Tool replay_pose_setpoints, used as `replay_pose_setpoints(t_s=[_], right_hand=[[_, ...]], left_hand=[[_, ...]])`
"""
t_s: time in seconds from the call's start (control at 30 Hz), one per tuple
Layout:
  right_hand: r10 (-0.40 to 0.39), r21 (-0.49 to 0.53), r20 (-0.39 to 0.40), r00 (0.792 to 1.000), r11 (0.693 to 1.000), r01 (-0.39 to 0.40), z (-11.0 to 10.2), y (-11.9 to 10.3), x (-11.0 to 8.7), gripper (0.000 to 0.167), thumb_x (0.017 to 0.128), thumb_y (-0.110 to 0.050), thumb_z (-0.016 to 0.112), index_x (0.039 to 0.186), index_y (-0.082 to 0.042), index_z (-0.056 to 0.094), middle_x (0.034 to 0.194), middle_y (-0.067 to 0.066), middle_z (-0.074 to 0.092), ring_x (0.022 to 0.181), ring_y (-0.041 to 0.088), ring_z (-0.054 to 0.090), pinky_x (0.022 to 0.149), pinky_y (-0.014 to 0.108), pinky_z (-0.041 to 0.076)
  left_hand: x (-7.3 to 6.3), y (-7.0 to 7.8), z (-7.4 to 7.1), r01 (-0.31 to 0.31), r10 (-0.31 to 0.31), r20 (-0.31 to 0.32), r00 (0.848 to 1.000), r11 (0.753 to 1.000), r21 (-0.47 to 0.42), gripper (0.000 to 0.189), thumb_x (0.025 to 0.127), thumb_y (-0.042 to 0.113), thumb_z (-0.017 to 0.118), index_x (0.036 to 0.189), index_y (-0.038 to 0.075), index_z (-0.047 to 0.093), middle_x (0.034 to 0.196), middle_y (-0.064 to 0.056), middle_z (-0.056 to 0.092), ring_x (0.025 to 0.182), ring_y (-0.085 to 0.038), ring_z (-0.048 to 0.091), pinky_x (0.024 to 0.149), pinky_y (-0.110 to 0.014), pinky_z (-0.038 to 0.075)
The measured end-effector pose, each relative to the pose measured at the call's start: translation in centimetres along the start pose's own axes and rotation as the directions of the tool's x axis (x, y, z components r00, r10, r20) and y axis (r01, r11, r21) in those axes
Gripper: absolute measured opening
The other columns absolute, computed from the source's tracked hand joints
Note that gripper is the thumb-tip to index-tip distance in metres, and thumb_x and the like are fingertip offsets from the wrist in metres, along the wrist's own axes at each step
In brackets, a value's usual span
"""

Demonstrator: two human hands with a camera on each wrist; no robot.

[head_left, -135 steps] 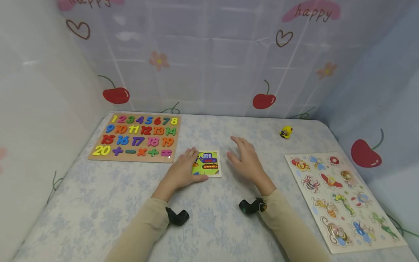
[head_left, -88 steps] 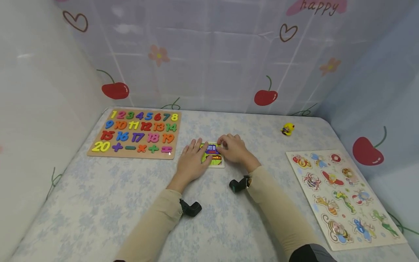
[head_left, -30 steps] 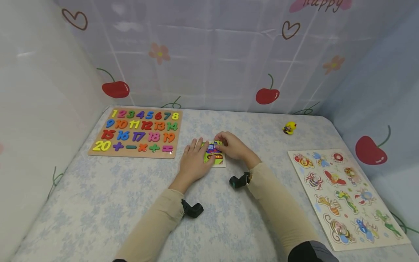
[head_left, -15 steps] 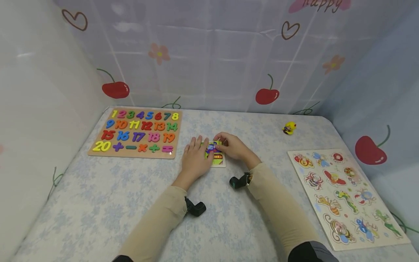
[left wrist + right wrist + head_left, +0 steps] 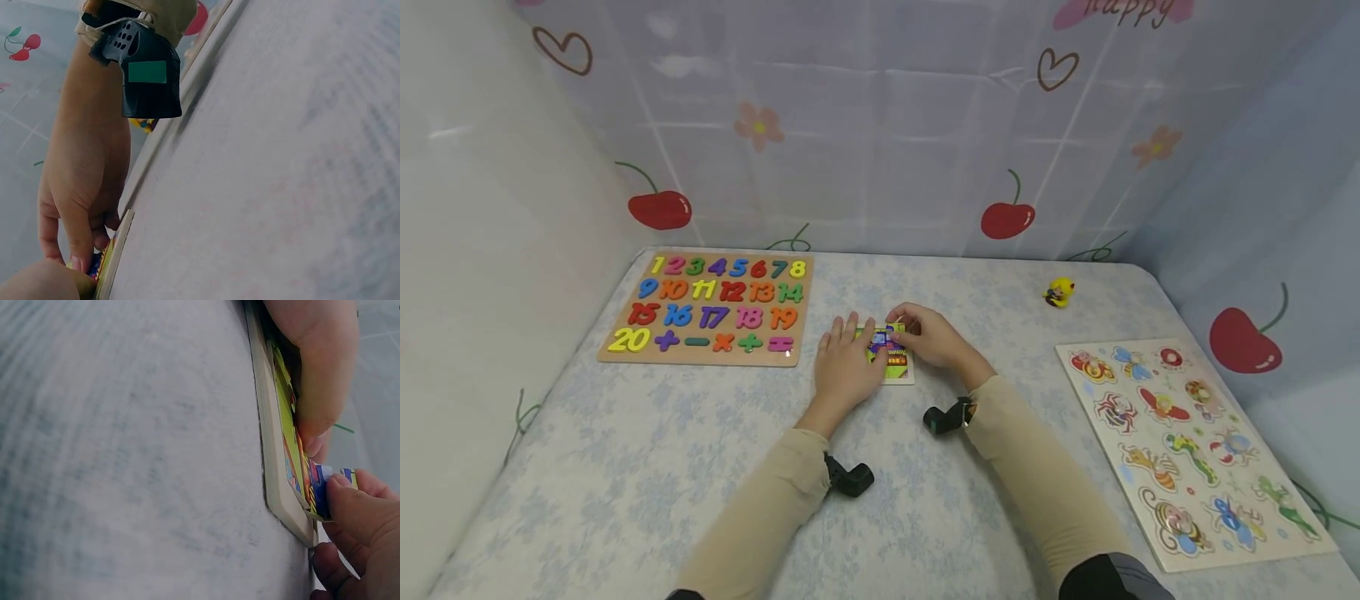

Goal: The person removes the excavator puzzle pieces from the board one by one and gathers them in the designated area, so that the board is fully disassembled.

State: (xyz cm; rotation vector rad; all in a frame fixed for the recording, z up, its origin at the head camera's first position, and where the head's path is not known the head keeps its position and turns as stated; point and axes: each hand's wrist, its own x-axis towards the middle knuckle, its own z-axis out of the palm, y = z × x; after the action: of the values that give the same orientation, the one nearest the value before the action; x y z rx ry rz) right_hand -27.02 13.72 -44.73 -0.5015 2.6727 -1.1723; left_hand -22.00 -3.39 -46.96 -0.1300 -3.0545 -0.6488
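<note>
A small square jigsaw puzzle [image 5: 897,372] in a pale wooden tray lies mid-table, showing a purple vehicle on yellow-green. My left hand [image 5: 847,367] lies spread over its left part, thumb pressing on the picture. At the upper right corner my right hand [image 5: 931,335] pinches a puzzle piece [image 5: 319,495] between thumb and fingers. In the right wrist view this piece tilts up from the picture, close to the left hand's fingertip. The left wrist view shows the right hand reaching down at the tray edge [image 5: 115,253]; much of the picture is hidden by both hands.
A wooden number board [image 5: 700,360] lies at the back left. On the right is a white board with insect pieces [image 5: 1131,450]. A small yellow toy figure [image 5: 1059,292] stands at the back right. Printed curtains [image 5: 865,167] enclose the table.
The right hand has come in from the right and now pinches a piece at the upper right corner. The left hand has slid further over the puzzle, and the puzzle lies slightly further back.
</note>
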Motion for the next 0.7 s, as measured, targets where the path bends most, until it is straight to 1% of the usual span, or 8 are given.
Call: replay_pose_setpoints(t_s=[0.13, 0.3, 0.53, 0.7], right_hand=[[-0.007, 0.005, -0.002, 1.000, 1.000, 0.007, -0.03, -0.11, -0.03, 0.018, 0.099, -0.020, 0.061, 0.117, -0.019, 0.063, 0.104, 0.006, 0.065, 0.085, 0.021, 0.055, 0.076, 0.033, 0.046], [-0.004, 0.000, 0.015, 1.000, 1.000, 0.004, -0.08, -0.14, 0.07, 0.019, 0.099, -0.022, 0.061, 0.118, -0.019, 0.062, 0.105, 0.006, 0.064, 0.088, 0.021, 0.056, 0.079, 0.034, 0.047], [0.023, 0.008, 0.048, 0.999, 1.000, -0.023, -0.37, -0.46, 0.36, 0.018, 0.099, -0.020, 0.062, 0.116, -0.017, 0.063, 0.104, 0.007, 0.064, 0.087, 0.021, 0.054, 0.078, 0.032, 0.046], [0.011, 0.023, 0.051, 0.999, 1.000, -0.012, -0.48, -0.53, 0.37, 0.016, 0.098, -0.019, 0.063, 0.113, -0.017, 0.065, 0.104, 0.007, 0.063, 0.087, 0.022, 0.054, 0.078, 0.032, 0.046]], left_hand=[[-0.06, 0.04, -0.14, 0.002, -0.002, -0.004, 1.000, 1.000, -0.004, 0.064, 0.099, 0.054, 0.040, 0.155, 0.024, 0.036, 0.166, -0.006, 0.023, 0.155, -0.031, 0.012, 0.126, -0.052, 0.012], [0.05, 0.01, -0.03, 0.011, -0.011, -0.004, 1.000, 1.000, 0.007, 0.066, 0.099, 0.059, 0.039, 0.155, 0.025, 0.036, 0.166, -0.006, 0.023, 0.155, -0.031, 0.012, 0.126, -0.052, 0.011], [0.15, 0.06, 0.13, 0.016, -0.016, -0.017, 1.000, 1.000, 0.009, 0.066, 0.098, 0.059, 0.042, 0.154, 0.025, 0.038, 0.165, -0.007, 0.025, 0.155, -0.031, 0.014, 0.125, -0.052, 0.013], [0.10, 0.02, 0.21, 0.018, -0.018, -0.016, 1.000, 1.000, 0.010, 0.066, 0.099, 0.059, 0.041, 0.154, 0.024, 0.038, 0.165, -0.007, 0.024, 0.155, -0.031, 0.014, 0.125, -0.052, 0.013]])
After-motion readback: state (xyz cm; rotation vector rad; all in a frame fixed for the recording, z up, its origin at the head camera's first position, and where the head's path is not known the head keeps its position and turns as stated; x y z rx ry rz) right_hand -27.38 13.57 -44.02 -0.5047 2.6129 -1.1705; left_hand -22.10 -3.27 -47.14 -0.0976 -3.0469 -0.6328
